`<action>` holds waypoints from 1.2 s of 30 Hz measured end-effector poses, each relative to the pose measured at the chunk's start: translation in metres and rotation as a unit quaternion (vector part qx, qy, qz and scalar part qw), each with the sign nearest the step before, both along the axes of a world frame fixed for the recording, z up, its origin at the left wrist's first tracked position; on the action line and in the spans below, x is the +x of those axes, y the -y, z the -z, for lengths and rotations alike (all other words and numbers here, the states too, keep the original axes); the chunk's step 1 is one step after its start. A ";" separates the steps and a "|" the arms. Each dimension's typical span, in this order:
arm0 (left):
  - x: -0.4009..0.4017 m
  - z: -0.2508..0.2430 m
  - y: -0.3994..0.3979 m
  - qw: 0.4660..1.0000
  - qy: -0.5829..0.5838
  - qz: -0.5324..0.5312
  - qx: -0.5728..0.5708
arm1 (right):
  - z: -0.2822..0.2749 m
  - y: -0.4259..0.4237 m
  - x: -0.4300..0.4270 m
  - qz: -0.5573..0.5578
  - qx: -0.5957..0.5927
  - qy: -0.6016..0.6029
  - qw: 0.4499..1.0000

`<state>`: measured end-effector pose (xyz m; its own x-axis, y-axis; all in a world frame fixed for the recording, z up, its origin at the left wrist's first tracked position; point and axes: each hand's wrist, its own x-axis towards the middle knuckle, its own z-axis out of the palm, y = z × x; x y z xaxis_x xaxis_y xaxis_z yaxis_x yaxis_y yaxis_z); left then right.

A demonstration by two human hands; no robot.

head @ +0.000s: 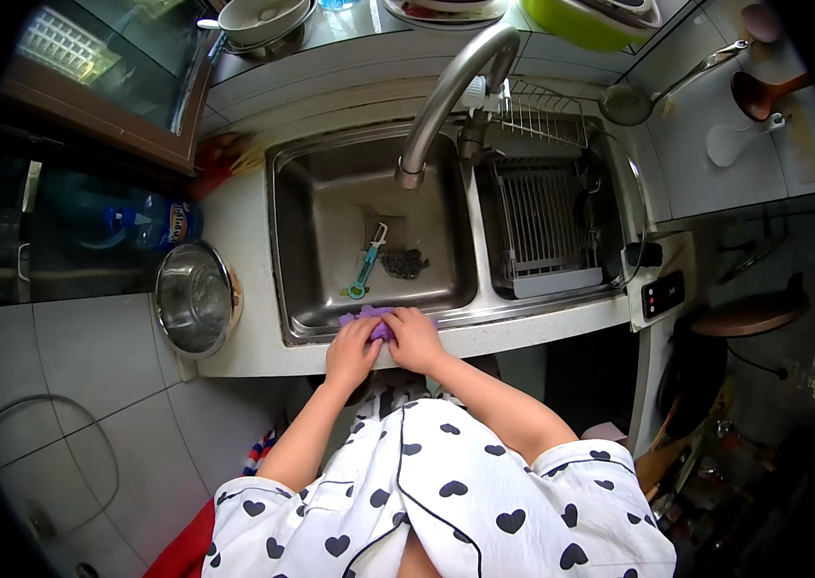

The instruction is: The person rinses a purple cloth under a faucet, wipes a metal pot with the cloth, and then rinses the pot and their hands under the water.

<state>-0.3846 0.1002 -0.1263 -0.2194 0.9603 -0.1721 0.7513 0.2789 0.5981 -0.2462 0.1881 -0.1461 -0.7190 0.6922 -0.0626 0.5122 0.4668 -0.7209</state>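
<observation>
Both of my hands are on a purple cloth (366, 313) at the front rim of the stainless steel sink (320, 217). My left hand (354, 354) grips its left part, and my right hand (413, 339) grips it beside that. Much of the cloth is hidden under my fingers. On the floor of the left basin lies a peeler (366, 271) with a teal handle. A dark steel-wool scourer (405, 264) rests just right of it, near the drain.
A curved faucet (432, 108) reaches over the left basin. In the right basin sits a grey dish rack (548, 224). A steel pot (194, 300) stands at the counter's left edge. Ladles, including a brown one (754, 94), hang on the right wall.
</observation>
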 end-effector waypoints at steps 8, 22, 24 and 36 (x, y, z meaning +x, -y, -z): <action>0.005 -0.025 -0.045 0.972 0.162 -0.142 0.091 | -0.043 -0.047 0.013 0.102 -0.097 -0.133 0.981; 0.001 -0.069 -0.085 0.952 0.148 -0.136 0.229 | -0.103 -0.089 0.006 0.313 -0.143 -0.308 0.887; -0.002 -0.064 -0.075 0.951 0.162 -0.138 0.226 | -0.123 -0.090 0.000 0.302 -0.115 -0.286 0.902; -0.019 -0.050 -0.042 0.904 0.332 -0.210 0.170 | -0.130 -0.064 -0.053 0.182 -0.014 -0.227 0.957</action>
<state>-0.4039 0.1426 -0.0767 -0.5340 0.8384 -0.1092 0.0669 0.1707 0.9830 -0.2988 0.2523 -0.0165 -0.3879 0.9047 0.1763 0.2680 0.2937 -0.9176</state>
